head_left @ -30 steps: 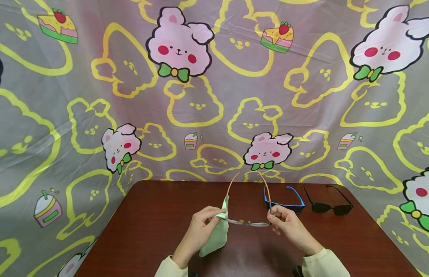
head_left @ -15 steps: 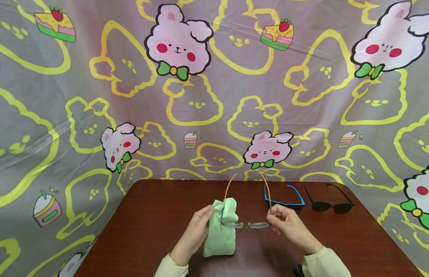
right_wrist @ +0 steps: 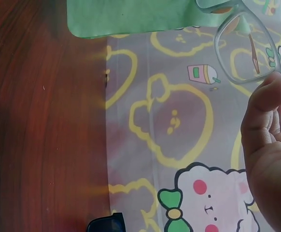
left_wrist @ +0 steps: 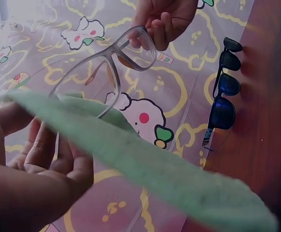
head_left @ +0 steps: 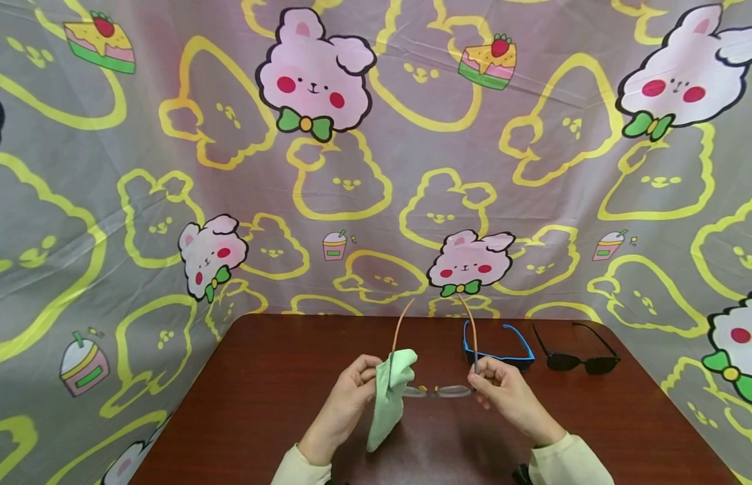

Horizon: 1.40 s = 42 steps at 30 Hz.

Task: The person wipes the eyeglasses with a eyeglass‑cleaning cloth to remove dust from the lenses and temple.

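My left hand (head_left: 346, 402) holds a light green cleaning cloth (head_left: 387, 401) at the left end of a pair of eyeglasses (head_left: 453, 391). The cloth wraps over the left temple and lens and hangs below them, hiding part of that lens. In the left wrist view, the cloth (left_wrist: 145, 159) stretches across in front of the grey frame (left_wrist: 112, 50), with the thumb and fingers at its left end. My right hand (head_left: 506, 391) pinches the eyeglasses by the right hinge, holding them above the table with both temples unfolded and pointing away. The right lens is uncovered.
Blue-framed sunglasses (head_left: 500, 357) lie unfolded on the dark red wooden table (head_left: 279, 384), behind my right hand. Black sunglasses (head_left: 582, 364) lie to their right. A cloth backdrop (head_left: 352, 162) printed with cartoon animals rises beyond the table's far edge.
The green cloth first spread out wide over the left lens, then turned edge-on and narrow. My left fingers shifted along it. The right hand keeps the eyeglasses in nearly the same place.
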Available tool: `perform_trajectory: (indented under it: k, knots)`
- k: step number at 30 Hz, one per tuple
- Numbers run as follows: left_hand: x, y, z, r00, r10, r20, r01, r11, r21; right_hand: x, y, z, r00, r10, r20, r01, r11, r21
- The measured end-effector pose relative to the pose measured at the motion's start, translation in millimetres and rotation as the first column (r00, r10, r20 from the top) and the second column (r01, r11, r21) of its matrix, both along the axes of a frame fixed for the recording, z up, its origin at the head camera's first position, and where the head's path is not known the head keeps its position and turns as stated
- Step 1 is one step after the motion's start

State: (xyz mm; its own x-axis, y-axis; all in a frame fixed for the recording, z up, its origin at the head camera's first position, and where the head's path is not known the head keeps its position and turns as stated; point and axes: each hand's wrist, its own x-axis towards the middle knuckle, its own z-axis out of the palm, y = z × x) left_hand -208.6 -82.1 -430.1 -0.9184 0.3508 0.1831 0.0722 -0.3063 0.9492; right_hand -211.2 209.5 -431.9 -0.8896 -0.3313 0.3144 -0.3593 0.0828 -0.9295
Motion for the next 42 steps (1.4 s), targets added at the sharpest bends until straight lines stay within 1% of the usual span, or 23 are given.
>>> perform_trajectory:
  k: [5,8,12,15,17,19,23,27,32,36,38,42]
  knots:
    - [0.3,0.2,0.0,1.000,-0.009,-0.010,0.008,0.997,-0.074,2.2,-1.2,1.1,1.000,-0.005,-0.012,0.005,1.000,0.000]
    - [0.5,0.8,-0.8,1.000,-0.011,-0.005,0.011,0.996,-0.094,3.6,-1.8,1.9,1.000,-0.006,-0.019,0.006,1.000,0.001]
    - [0.6,0.6,-1.4,1.000,-0.006,-0.019,0.004,0.994,-0.112,5.0,-1.7,3.3,1.000,-0.003,-0.024,0.003,1.000,0.000]
    - [0.5,0.1,-1.1,0.999,-0.011,-0.034,0.006,0.992,-0.126,5.6,-1.1,4.3,0.999,0.010,-0.035,-0.009,1.000,0.020]
    - [0.5,0.0,-0.6,0.999,-0.021,-0.027,0.017,0.990,-0.138,5.8,-0.7,5.1,0.999,0.015,-0.047,-0.013,0.999,0.042]
    - [0.6,-0.3,0.0,0.999,-0.038,-0.028,0.034,0.990,-0.134,5.6,-0.3,5.9,0.998,0.010,-0.063,-0.006,0.998,0.068]
    - [1.3,-1.3,0.2,0.996,-0.087,0.004,0.087,0.992,-0.093,5.5,0.5,6.3,0.998,0.008,-0.065,-0.002,0.995,0.100]
    - [1.9,-2.8,-1.5,0.986,-0.157,0.048,0.159,0.987,-0.033,6.0,1.2,4.2,0.998,0.039,-0.051,-0.033,0.993,0.109]
    - [2.6,-4.7,-2.8,0.973,-0.226,0.042,0.226,0.974,0.017,5.5,1.3,1.4,0.996,0.060,-0.061,-0.053,0.992,0.118]
    - [1.9,-6.3,-3.2,0.965,-0.257,0.055,0.256,0.966,0.021,5.6,1.7,0.9,0.995,0.058,-0.076,-0.048,0.990,0.133]
    - [1.0,-6.8,-3.4,0.963,-0.261,0.064,0.260,0.965,0.023,6.3,1.8,1.3,0.995,0.062,-0.078,-0.050,0.988,0.145]
    - [-1.2,-7.1,-3.2,0.966,-0.251,0.064,0.249,0.968,0.042,7.2,2.0,1.9,0.995,0.080,-0.064,-0.069,0.984,0.165]
